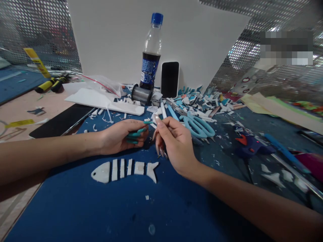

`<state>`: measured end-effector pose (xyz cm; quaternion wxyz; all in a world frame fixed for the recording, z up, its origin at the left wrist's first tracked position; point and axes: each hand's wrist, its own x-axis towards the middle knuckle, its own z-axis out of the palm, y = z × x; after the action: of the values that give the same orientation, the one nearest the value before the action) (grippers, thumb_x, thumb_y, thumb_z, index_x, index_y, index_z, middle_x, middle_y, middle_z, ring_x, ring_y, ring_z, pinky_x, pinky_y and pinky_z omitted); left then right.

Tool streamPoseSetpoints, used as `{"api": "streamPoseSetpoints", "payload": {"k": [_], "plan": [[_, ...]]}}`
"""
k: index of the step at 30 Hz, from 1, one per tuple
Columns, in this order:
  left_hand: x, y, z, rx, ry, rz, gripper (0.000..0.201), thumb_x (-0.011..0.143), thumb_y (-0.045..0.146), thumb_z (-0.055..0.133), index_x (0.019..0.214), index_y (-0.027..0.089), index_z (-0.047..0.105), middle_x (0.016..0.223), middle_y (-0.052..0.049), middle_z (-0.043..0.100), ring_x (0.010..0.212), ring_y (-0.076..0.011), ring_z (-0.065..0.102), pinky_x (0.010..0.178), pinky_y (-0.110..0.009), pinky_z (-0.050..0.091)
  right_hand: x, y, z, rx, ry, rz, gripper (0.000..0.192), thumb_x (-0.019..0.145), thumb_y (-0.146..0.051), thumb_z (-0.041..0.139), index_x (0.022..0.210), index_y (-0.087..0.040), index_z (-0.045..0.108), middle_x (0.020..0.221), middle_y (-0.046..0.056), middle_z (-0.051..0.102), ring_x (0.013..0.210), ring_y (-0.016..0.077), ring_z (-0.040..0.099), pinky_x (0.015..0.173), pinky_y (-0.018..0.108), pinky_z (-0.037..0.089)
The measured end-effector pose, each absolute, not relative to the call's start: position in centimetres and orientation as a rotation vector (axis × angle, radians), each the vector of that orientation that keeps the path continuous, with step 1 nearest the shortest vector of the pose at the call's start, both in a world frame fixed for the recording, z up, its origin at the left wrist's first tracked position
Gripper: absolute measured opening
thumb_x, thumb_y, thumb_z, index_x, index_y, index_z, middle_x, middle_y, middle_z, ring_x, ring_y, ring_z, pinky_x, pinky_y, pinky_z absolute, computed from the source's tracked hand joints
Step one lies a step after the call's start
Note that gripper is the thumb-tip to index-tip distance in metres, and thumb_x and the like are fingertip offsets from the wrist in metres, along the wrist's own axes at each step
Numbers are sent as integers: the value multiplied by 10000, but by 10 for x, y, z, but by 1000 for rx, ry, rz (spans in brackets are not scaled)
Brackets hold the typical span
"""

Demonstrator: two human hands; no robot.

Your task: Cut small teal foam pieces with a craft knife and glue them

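Blue mat (75, 208): white fish cutout (124, 170), scissors (198, 126), glue gun (246, 144), scraps.

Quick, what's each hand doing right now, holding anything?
Left hand: closed around some teal strips.
Right hand: fingers pinched on a thin white stick, just above the white fish cutout.

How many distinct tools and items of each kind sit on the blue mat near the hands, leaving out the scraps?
White foam fish cut into segments: 1
Light blue plastic-handled scissors: 1
Blue glue gun with orange trigger: 1
Clear cola bottle with blue cap: 1
Black smartphone in white case: 1
Silver wire spool: 1
Total: 6
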<state>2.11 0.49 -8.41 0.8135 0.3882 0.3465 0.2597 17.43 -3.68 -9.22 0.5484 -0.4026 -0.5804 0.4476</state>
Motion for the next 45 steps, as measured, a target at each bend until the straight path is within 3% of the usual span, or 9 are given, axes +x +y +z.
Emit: {"api": "streamPoseSetpoints", "payload": {"k": [11, 15, 21, 30, 39, 45], "plan": [[23, 3, -79, 883, 861, 553, 329, 885, 279, 470, 588, 137, 484, 546, 41, 450, 475, -39, 441, 524, -146, 436, 174, -35, -95, -1008, -1359, 1061, 316, 892, -302, 531, 610, -179, 459, 414, -90, 431, 304, 13, 413, 302, 112, 328], [26, 1, -77, 916, 957, 572, 241, 871, 259, 496, 654, 158, 470, 581, 53, 463, 494, -35, 457, 545, -145, 438, 175, -35, -96, -1034, -1362, 1064, 323, 890, -306, 537, 605, -179, 456, 417, -87, 432, 307, 15, 414, 305, 112, 336], [26, -5, -84, 1213, 902, 611, 222, 907, 290, 411, 721, 173, 445, 615, 51, 417, 494, -45, 381, 477, -151, 349, 175, -34, -95, -1067, -1362, 1121, 322, 881, -319, 543, 603, -179, 464, 397, -93, 418, 275, 15, 371, 274, 123, 281], [11, -7, -88, 2104, 1136, 986, 243, 902, 299, 407, 680, 200, 400, 559, 44, 379, 507, -94, 316, 506, -234, 257, 173, -29, -94, -1102, -1288, 1286, 333, 912, -291, 464, 600, -178, 490, 368, -81, 430, 259, 22, 328, 293, 145, 282], [7, -11, -90, 2122, 1230, 1327, 219, 928, 263, 337, 717, 221, 378, 600, 34, 397, 531, -110, 343, 560, -248, 294, 173, -28, -98, -1192, -1352, 1244, 303, 934, -280, 427, 655, -175, 485, 384, -100, 406, 219, 15, 311, 259, 141, 232], [10, -12, -88, 2319, 1164, 1163, 218, 862, 175, 426, 658, 211, 358, 597, 29, 384, 543, -112, 328, 559, -255, 271, 173, -27, -96, -1123, -1323, 1356, 359, 937, -438, 354, 776, -186, 553, 490, -40, 541, 351, 72, 487, 300, 165, 307]]}}
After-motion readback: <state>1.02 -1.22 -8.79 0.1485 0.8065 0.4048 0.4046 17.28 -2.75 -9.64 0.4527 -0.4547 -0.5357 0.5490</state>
